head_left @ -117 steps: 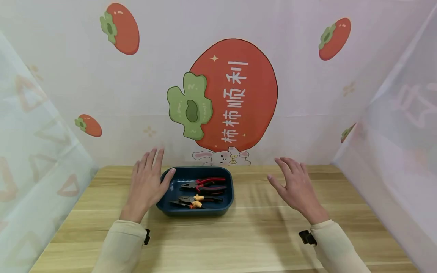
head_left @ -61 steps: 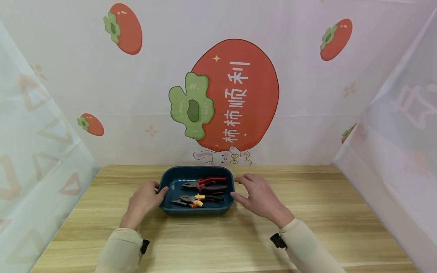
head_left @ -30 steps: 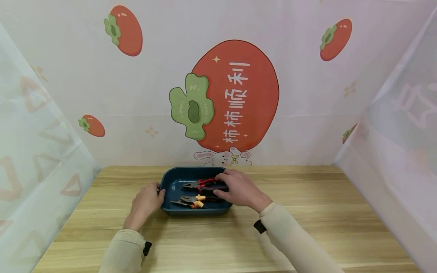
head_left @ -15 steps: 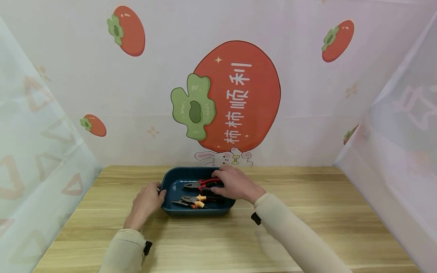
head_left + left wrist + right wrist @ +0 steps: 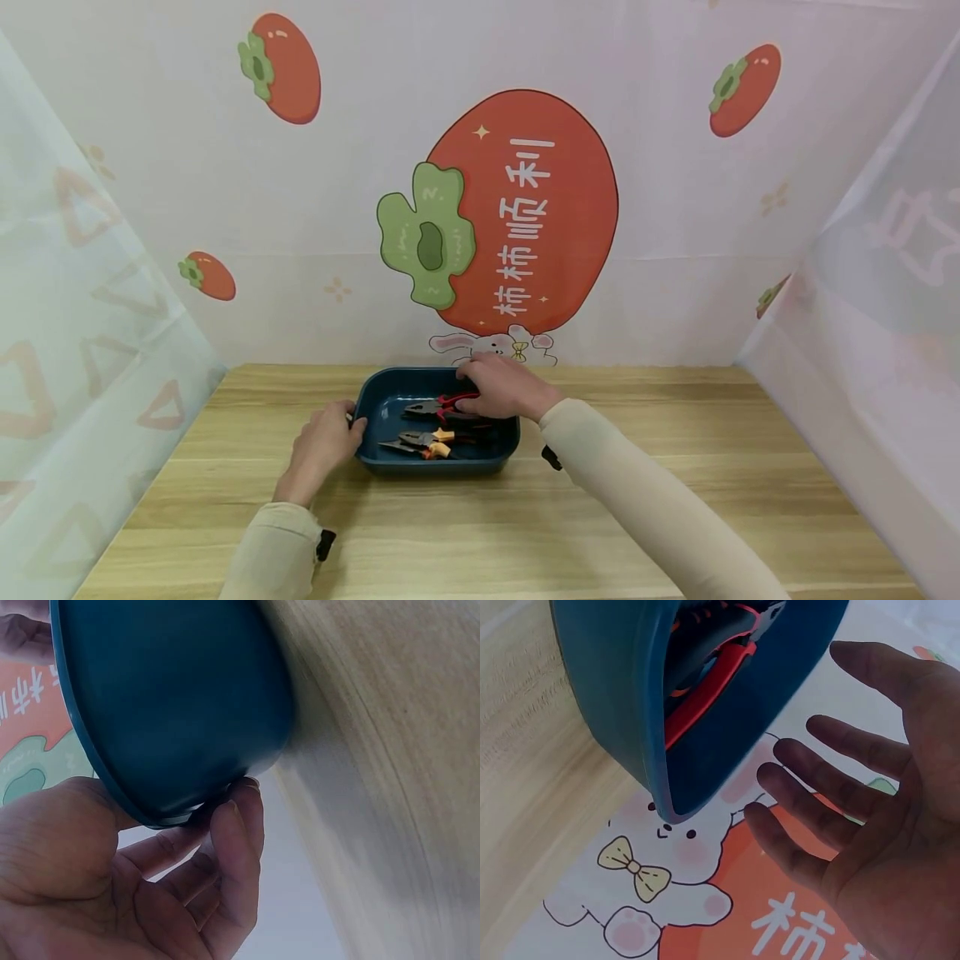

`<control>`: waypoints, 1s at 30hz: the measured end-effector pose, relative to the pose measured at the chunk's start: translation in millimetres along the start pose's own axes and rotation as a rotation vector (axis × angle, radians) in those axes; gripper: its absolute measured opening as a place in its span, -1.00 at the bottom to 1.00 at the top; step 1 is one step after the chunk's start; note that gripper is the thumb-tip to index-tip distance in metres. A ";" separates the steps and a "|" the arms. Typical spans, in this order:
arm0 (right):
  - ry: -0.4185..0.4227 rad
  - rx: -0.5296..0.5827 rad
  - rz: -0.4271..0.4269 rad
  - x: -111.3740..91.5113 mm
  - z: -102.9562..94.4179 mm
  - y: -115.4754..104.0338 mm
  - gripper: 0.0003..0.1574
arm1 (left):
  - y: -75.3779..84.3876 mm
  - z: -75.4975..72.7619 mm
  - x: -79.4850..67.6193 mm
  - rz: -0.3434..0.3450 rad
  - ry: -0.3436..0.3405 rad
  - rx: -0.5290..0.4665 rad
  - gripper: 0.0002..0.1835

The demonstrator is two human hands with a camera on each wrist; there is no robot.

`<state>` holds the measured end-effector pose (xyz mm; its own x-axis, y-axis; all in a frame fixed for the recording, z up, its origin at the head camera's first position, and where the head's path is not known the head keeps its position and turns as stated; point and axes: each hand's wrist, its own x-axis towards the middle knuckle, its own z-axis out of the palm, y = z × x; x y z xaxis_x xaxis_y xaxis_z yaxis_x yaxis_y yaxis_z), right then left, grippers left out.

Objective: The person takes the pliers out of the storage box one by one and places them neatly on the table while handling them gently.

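A dark blue tray [image 5: 435, 468] stands on the table, holding several pliers. The red-handled pliers [image 5: 430, 407] lie toward its back, and pliers with yellow-and-black handles [image 5: 417, 437] lie nearer the front, beside a long-nosed pair [image 5: 399, 447]. My left hand [image 5: 318, 450] grips the tray's left end, thumb over the rim and fingers against the outer wall, as the left wrist view shows. Over the back right part of the tray hovers my right hand [image 5: 504, 388], its fingers [image 5: 817, 795] spread and holding nothing in the right wrist view. It hides part of the red handles.
The wooden table [image 5: 450, 542] extends in front of and to both sides of the tray. Behind it rises a white cloth wall [image 5: 675, 250] with printed persimmons, close to the tray's back rim. Cloth side walls border the table left and right.
My left hand has moved down onto the tray's left end and taken hold of it. From the far right, my right hand has come to the tray's right end, then over its back right part.
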<state>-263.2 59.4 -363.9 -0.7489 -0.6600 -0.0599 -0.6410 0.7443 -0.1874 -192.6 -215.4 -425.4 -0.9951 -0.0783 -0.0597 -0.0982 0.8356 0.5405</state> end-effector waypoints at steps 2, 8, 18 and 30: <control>-0.018 -0.015 -0.001 3.6 1.0 0.0 -0.37 | 0.8 -0.2 -0.4 -0.005 -0.002 -0.003 -0.61; -0.072 -0.062 -0.003 11.6 7.0 -1.5 -0.34 | 2.0 -0.8 -0.3 -0.007 -0.005 -0.001 -0.60; -0.135 -0.111 0.035 19.9 12.7 -5.3 -0.31 | 2.6 -1.3 0.1 -0.014 -0.010 0.001 -0.60; -0.162 -0.139 0.082 27.7 18.9 -10.2 -0.30 | 0.7 -0.1 0.0 -0.009 0.001 -0.004 -0.63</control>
<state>-274.1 31.6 -382.1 -0.7698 -0.5961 -0.2282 -0.6045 0.7957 -0.0393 -192.7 -214.9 -424.9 -0.9942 -0.0866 -0.0643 -0.1077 0.8328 0.5431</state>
